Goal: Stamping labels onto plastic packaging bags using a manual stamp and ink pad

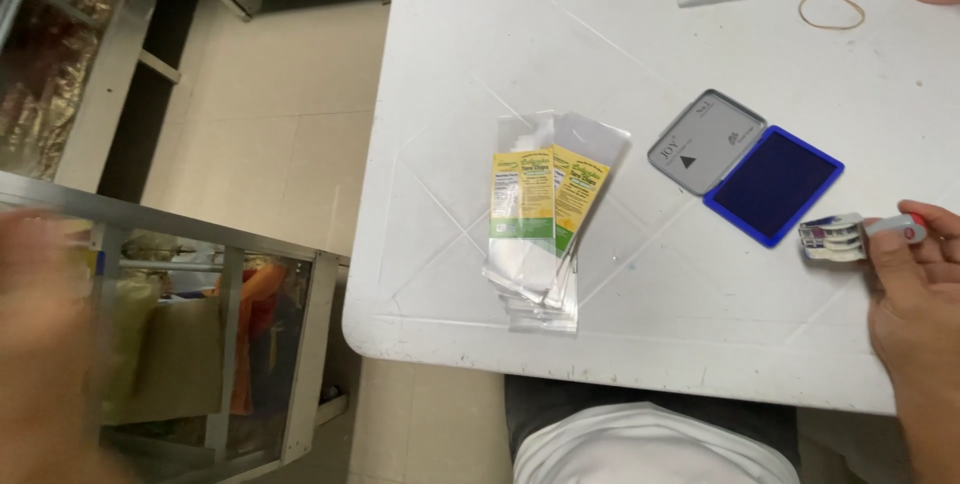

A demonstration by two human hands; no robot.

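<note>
Right hand (915, 279) fingers clamped on date stamp (835, 238); left hand (45, 344) blurred, fingers' state unclear.

Right hand (915, 274) at the table's near right edge grips a small date stamp with banded wheels and red-tipped handle (845, 237). Open blue ink pad in grey hinged tin (748, 165) just beside it, further left. Fanned stack of clear yellow-and-green-labelled sleeves (545, 214) mid white table (470, 64). Tan rubber band (831, 10) far right. Left hand (45, 344) blurred, off the table at left.
</note>
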